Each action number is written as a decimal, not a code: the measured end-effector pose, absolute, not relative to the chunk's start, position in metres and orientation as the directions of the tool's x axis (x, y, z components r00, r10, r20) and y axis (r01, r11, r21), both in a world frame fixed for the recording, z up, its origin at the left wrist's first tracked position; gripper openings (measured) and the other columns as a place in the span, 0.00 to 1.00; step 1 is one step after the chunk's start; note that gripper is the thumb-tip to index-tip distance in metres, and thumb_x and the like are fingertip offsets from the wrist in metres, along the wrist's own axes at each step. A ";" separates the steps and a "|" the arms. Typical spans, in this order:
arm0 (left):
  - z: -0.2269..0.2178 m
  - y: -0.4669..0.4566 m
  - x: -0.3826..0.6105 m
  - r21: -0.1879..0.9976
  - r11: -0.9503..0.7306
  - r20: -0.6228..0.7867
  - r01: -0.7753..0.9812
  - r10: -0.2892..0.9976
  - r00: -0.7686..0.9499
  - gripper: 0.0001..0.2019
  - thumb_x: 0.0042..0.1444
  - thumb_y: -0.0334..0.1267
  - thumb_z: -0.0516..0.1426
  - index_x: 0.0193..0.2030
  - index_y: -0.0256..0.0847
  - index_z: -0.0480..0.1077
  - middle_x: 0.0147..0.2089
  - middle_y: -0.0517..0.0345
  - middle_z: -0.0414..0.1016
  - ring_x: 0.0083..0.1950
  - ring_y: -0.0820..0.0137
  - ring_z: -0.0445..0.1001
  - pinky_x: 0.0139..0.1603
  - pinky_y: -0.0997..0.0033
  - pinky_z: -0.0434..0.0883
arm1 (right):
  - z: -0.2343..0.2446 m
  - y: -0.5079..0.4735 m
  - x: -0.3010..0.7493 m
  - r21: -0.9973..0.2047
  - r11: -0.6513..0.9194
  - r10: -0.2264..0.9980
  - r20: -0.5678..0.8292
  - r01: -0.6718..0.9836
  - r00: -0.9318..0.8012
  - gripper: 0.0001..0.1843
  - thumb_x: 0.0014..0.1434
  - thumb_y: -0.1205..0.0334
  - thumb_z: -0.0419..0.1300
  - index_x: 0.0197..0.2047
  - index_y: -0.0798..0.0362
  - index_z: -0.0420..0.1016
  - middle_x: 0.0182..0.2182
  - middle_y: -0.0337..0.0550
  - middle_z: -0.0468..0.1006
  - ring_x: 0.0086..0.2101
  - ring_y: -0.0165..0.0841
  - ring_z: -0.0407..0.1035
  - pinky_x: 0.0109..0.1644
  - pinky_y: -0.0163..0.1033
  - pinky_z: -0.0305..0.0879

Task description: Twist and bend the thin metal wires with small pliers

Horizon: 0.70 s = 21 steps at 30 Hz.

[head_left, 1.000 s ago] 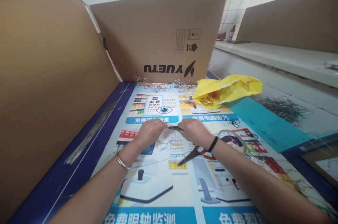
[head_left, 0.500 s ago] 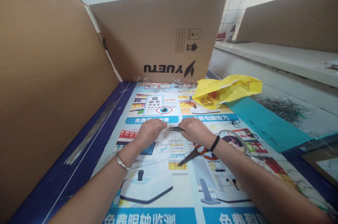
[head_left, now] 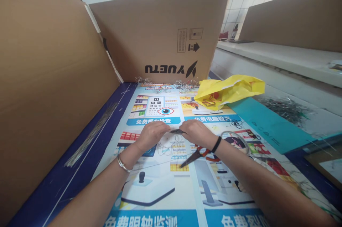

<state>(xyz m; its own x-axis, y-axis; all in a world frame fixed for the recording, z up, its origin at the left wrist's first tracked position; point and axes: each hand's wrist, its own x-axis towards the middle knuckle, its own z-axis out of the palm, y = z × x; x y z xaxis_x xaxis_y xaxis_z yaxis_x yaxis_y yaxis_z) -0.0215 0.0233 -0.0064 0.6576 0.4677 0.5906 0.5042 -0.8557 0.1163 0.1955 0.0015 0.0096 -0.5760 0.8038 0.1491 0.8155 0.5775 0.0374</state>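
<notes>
My right hand (head_left: 196, 131) is closed around a pair of pliers, its fingers hiding the handles. The pliers' dark, narrow jaws (head_left: 177, 131) point left toward my other hand. My left hand (head_left: 154, 134) is closed in a pinch at the jaw tips; what lies between its fingers is too small to make out. Thin wire loops (head_left: 167, 145) lie on the printed sheet (head_left: 184, 187) just below both hands. Scissors (head_left: 191, 158) with orange handles rest under my right wrist, blades toward the lower left. A long thin wire (head_left: 157, 164) runs across the sheet.
Cardboard panels (head_left: 128, 38) stand at the left and back. A bundle of straight wires (head_left: 92, 134) lies at left. Right of my hands are a yellow bag (head_left: 232, 89), a teal board (head_left: 269, 123), a wire coil (head_left: 247, 145) and a heap of wire pieces (head_left: 285, 111).
My right hand has shifted very slightly left and the plier jaws have turned a little, now looking narrower. My left hand stays almost in place.
</notes>
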 end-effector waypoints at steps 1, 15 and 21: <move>-0.006 0.023 -0.021 0.119 -0.856 0.591 0.503 0.468 0.656 0.07 0.58 0.33 0.51 0.37 0.40 0.70 0.31 0.58 0.75 0.34 0.72 0.72 0.34 0.74 0.67 | 0.010 0.002 0.196 0.037 0.575 0.806 0.146 0.817 -0.574 0.11 0.59 0.62 0.50 0.31 0.55 0.72 0.30 0.43 0.75 0.32 0.32 0.67 0.33 0.35 0.51; -0.007 0.023 -0.021 0.123 -0.854 0.592 0.506 0.472 0.654 0.08 0.58 0.35 0.51 0.36 0.40 0.70 0.30 0.58 0.74 0.33 0.73 0.71 0.33 0.73 0.67 | 0.015 0.000 0.196 0.041 0.571 0.816 0.083 0.820 -0.573 0.09 0.56 0.65 0.50 0.33 0.53 0.72 0.33 0.43 0.76 0.34 0.33 0.68 0.33 0.34 0.52; -0.007 0.026 -0.023 0.304 -0.817 0.537 0.489 0.571 0.621 0.08 0.58 0.38 0.51 0.39 0.41 0.70 0.36 0.56 0.75 0.38 0.71 0.72 0.40 0.70 0.68 | 0.016 0.000 0.195 0.029 0.544 0.836 0.068 0.838 -0.545 0.10 0.57 0.64 0.50 0.34 0.53 0.72 0.34 0.44 0.76 0.35 0.33 0.68 0.34 0.34 0.53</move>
<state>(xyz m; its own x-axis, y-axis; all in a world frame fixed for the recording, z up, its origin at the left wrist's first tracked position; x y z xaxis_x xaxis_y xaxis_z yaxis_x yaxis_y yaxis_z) -0.0235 0.0261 -0.0069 0.6206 0.5714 0.5370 0.4892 -0.8174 0.3042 0.1952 -0.0005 0.0162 -0.5450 0.8357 0.0682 0.8383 0.5444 0.0286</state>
